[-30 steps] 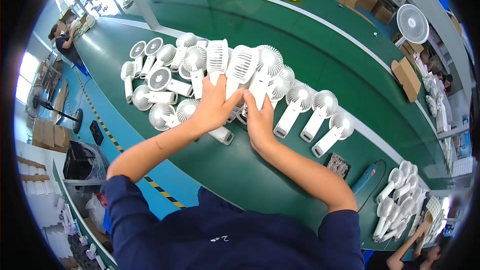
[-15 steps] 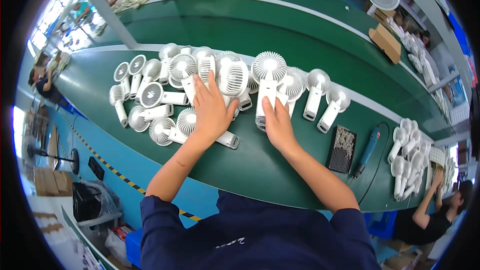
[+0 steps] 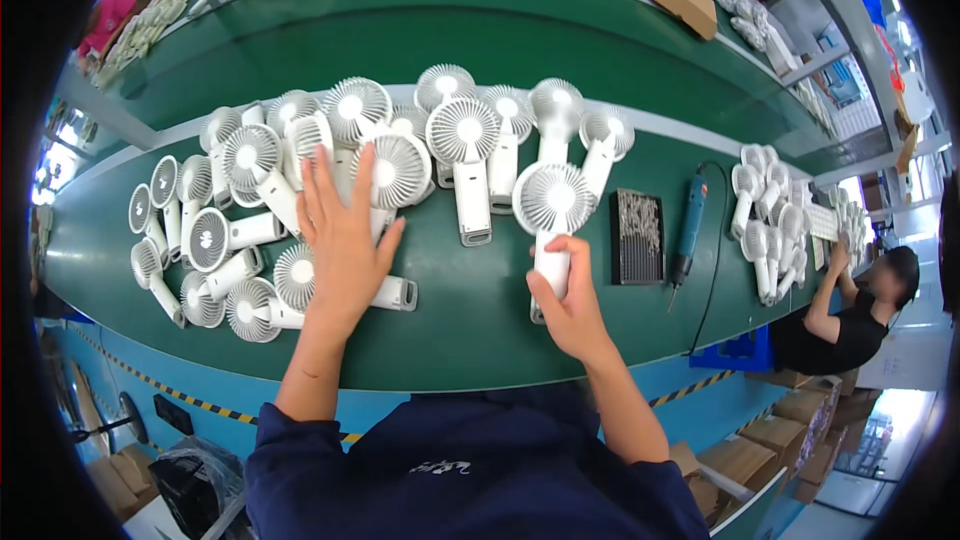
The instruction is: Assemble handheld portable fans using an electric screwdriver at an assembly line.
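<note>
The right hand (image 3: pixel 572 302) is wrapped tight around one white fan's handle (image 3: pixel 550 270), so lift it straight while the flat, open left hand (image 3: pixel 345 240) steadies the pile of fans (image 3: pixel 300 180).

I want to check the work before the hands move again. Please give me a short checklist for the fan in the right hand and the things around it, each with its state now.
1. Right hand grips the handle of the white handheld fan: ok, fingers wrap the handle.
2. Left hand is off that fan: ok, it lies flat and open on the pile of fans.
3. Belt beside the held fan is free: ok, bare green on its left.
4. Black tray is apart from the fan: ok, a small gap on the right.
5. Blue screwdriver lies out of the hand's way: ok, beyond the tray.
6. Fan's switch state: cannot tell.
</note>
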Available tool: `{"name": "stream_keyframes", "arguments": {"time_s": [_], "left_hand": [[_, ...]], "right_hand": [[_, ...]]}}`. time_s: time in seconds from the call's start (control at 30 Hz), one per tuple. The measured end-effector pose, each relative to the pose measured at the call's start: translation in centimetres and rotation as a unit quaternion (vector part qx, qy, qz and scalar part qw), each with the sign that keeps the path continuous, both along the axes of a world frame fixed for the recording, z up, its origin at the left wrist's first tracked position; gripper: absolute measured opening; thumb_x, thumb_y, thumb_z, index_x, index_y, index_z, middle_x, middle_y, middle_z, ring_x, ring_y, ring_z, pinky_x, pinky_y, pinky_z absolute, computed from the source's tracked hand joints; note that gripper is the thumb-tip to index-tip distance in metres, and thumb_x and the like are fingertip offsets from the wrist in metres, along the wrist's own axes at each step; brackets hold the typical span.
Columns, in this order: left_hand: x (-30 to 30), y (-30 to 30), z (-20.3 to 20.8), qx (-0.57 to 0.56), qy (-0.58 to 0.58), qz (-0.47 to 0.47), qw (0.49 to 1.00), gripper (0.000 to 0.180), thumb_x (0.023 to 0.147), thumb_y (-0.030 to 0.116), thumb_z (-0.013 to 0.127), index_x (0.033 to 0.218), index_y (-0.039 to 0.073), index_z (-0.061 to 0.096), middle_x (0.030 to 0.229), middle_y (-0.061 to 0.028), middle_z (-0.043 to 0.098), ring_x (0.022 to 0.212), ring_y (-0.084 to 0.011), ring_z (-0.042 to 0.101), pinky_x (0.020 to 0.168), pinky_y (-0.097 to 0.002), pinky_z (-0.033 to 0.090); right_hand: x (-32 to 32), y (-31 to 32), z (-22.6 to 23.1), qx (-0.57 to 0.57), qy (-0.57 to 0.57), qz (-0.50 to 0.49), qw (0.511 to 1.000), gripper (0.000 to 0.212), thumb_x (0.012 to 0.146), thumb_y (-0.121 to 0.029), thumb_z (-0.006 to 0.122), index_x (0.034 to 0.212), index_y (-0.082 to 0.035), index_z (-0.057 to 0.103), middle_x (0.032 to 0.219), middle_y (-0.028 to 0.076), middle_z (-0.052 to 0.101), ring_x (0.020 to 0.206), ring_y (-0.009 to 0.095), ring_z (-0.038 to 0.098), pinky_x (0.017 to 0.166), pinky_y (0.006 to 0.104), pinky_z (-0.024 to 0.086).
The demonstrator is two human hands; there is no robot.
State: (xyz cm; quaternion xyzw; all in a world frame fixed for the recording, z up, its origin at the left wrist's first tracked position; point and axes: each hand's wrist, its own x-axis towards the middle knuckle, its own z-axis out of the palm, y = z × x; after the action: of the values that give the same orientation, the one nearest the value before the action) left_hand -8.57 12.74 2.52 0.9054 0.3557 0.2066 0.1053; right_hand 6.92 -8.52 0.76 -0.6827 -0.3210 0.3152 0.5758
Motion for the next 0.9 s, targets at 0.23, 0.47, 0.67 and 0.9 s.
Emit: {"name": "stream_keyframes", "arguments": {"time_s": [0.23,0.47,0.67,0.9], "left_hand": [[1.3,-4.1,1.1,0.037,-0.195,-0.113,0.974,0.068,0.081,0.018,0.072,0.141,0.005,0.043,0.151,-0.0247,0.029,0.141,-0.0425,0.025,0.114,-0.0499,0.022],[6.0,-12.6,-1.6,-0.082,0.055,-0.377,0.921,0.064,0.087,0.042,0.063,0.137,0.006,0.047,0.153,-0.0204,0.029,0.145,-0.0383,0.019,0.116,-0.0532,0.013],[9.0,-13.3,-1.0,-0.050,0.114,-0.401,0.908,0.065,0.082,0.040,0.067,0.135,0.006,0.049,0.152,-0.0173,0.032,0.145,-0.0386,0.019,0.114,-0.0599,0.009],[14.9,-15.0,-0.3,-0.077,0.078,-0.368,0.924,0.086,0.080,0.046,0.069,0.145,0.002,0.034,0.152,-0.0160,0.032,0.144,-0.0343,0.024,0.115,-0.0554,0.016]], "right_hand": [[-1.6,-4.2,-1.2,-0.091,-0.038,0.085,0.991,0.036,0.095,-0.015,0.057,0.117,-0.007,0.030,0.082,0.014,0.053,0.065,0.023,0.056,0.061,0.0371,0.046],[1.5,-7.6,1.0,-0.085,-0.329,0.086,0.937,0.035,0.088,-0.010,0.059,0.120,-0.001,0.049,0.130,0.027,0.047,0.118,0.041,0.048,0.100,0.0454,0.040],[13.5,-13.5,2.3,-0.135,-0.314,-0.319,0.884,0.018,0.091,-0.011,0.058,0.108,-0.004,0.062,0.112,0.012,0.062,0.103,0.025,0.059,0.085,0.0357,0.048],[14.1,-7.3,-0.1,-0.144,-0.506,0.049,0.849,0.047,0.092,-0.029,0.058,0.126,0.003,0.055,0.137,0.018,0.050,0.131,0.035,0.045,0.111,0.0478,0.031]]}}
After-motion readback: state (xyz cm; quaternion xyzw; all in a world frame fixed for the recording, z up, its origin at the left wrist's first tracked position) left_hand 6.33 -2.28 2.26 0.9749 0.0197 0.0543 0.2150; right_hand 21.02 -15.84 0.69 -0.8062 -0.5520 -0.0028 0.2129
